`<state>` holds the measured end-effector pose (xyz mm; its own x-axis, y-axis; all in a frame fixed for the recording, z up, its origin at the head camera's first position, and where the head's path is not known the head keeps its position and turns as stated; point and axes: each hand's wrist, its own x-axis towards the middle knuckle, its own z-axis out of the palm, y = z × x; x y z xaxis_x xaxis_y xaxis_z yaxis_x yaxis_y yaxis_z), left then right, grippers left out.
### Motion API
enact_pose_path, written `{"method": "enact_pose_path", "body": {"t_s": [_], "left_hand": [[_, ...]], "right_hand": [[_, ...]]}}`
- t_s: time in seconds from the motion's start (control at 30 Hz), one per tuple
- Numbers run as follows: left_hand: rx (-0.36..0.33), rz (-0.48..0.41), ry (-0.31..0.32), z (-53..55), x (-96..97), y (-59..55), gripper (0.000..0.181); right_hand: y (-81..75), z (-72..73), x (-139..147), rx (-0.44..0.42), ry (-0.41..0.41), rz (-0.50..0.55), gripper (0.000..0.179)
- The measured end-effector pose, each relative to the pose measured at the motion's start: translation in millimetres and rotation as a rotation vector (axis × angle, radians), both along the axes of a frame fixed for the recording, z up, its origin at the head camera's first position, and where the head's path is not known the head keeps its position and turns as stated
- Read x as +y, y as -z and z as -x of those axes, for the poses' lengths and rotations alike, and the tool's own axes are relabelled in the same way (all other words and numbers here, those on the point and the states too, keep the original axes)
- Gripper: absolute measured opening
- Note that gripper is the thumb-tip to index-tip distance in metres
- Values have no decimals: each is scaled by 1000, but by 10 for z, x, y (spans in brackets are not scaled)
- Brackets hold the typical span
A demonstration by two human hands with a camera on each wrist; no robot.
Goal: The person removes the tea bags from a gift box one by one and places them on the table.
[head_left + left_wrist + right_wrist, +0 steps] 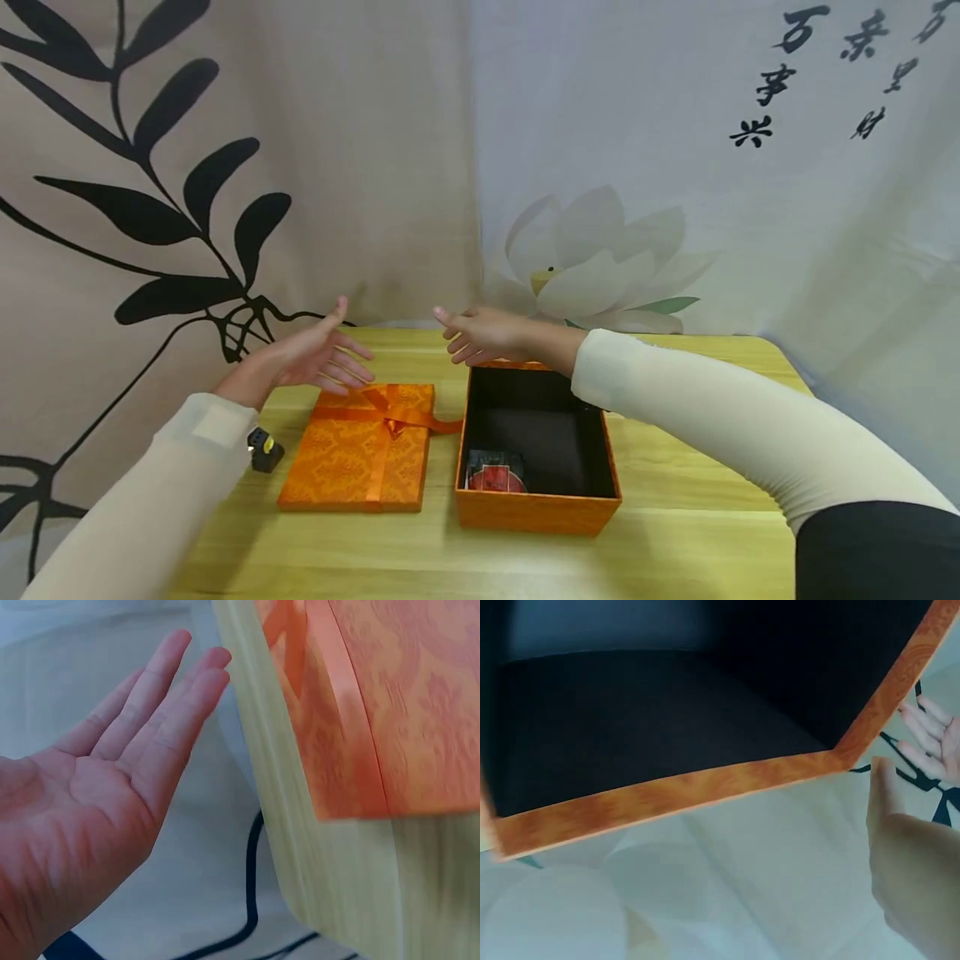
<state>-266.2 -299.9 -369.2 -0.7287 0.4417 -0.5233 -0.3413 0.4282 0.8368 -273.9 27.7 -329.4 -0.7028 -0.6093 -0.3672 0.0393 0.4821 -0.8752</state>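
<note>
My left hand (318, 358) is held in the air by the far left corner of an orange patterned gift box lid (341, 467) tied with an orange ribbon bow (393, 415). Its fingers are extended and nothing is in them; the left wrist view shows the bare palm. Over the far rim of the open orange box (532, 512) hovers my right hand (487, 333), thumb out, fingers loosely bent, holding nothing. Inside the black-lined box, a small dark packet with a red design (497, 477) lies at the near left corner.
A small black object with a yellow spot (266, 450) sits left of the lid, partly behind the left sleeve. Lid and box stand side by side on a wooden table (697, 517). A printed curtain (375, 167) hangs along the table's far edge.
</note>
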Motion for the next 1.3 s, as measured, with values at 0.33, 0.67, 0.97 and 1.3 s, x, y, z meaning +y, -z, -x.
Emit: {"method": "enact_pose_path", "body": {"t_s": [0.33, 0.67, 0.97, 1.3], "left_hand": [[-38, -111, 27, 13, 255, 49, 117], [-63, -156, 56, 12, 514, 125, 113], [-66, -197, 108, -10, 697, 183, 110], [-64, -200, 98, -23, 876, 194, 106]], "right_hand": [[12, 135, 546, -36, 129, 134, 71], [30, 142, 1033, -38, 149, 179, 73], [71, 124, 1361, -57, 178, 215, 77], [85, 94, 1609, -71, 218, 241, 79]]}}
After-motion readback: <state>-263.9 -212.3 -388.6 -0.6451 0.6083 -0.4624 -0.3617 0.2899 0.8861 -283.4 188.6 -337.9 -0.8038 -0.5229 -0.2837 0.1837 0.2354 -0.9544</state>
